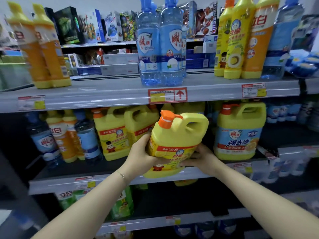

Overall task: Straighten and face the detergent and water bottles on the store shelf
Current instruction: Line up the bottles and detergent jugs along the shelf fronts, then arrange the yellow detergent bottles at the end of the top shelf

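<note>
Jug gripped in both hands at the middle shelf

Hands reach forward, arms extended. My left hand [143,152] clamps the jug's left side, fingers wrapped around it; my right hand [200,157] presses its lower right, fingers curled underneath. The yellow detergent jug [174,144], orange pump cap, tilts right over the front edge of the middle shelf [198,173].

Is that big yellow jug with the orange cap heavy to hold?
Probably heavy: the yellow jug is big, and the left hand and right hand both hold it. It looks stiff. Held tilted, it might slip.
</note>
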A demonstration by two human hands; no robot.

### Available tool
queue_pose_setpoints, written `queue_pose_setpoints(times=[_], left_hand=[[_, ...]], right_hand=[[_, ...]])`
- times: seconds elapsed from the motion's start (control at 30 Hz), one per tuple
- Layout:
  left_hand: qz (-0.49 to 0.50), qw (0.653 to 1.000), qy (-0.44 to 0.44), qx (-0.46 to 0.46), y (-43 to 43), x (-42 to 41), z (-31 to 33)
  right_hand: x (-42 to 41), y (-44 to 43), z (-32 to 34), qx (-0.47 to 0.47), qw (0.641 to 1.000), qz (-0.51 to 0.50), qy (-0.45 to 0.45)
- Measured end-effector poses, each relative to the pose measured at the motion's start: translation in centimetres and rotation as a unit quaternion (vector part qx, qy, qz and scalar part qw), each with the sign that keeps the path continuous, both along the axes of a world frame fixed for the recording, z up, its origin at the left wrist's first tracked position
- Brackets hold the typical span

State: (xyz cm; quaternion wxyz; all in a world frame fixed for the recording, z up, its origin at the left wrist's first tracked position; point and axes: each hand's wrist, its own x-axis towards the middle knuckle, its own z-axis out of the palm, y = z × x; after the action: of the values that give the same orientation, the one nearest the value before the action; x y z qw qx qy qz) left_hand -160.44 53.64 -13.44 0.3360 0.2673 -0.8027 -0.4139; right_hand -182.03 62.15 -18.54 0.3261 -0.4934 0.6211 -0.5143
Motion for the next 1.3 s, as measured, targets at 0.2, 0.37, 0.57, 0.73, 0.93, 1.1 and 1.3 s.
queue_pose_setpoints(times=[0.2, 0.37, 0.57, 0.73, 0.93, 1.1, 1.3], left_hand=[[-0.019, 1.0, -0.001, 0.006, -0.5, 4.7, -0.5], [0.014, 1.0, 0.014, 0.019, -2.1, 9.0, -0.2], [0.107, 0.992, 0.054, 0.05, -4.5, 14.0, -0.9], [0.164, 0.979, 0.086, 0.09, -7.1, 15.8, -2.9], [0.208, 0.963, 0.141, 0.094, -8.7, 13.9, -3.4], [0.219, 0.967, 0.093, 0.091, -10.0, 11.9, -2.6], [0.212, 0.97, 0.087, 0.077, -11.3, 11.7, -3.2]], right_hand=[[4.5, -0.3, -0.3, -0.024, 0.999, -0.012, 0.047], [9.3, -2.8, 0.7, -0.052, 0.998, -0.015, 0.02], [14.5, -7.0, 1.7, -0.038, 0.998, 0.025, 0.045], [17.4, -10.0, 1.5, 0.007, 0.993, -0.009, 0.113], [19.3, -11.4, 1.3, 0.009, 0.972, -0.09, 0.216], [18.3, -11.5, 0.7, -0.028, 0.96, -0.091, 0.263], [15.5, -10.6, -0.1, -0.053, 0.944, -0.124, 0.303]])
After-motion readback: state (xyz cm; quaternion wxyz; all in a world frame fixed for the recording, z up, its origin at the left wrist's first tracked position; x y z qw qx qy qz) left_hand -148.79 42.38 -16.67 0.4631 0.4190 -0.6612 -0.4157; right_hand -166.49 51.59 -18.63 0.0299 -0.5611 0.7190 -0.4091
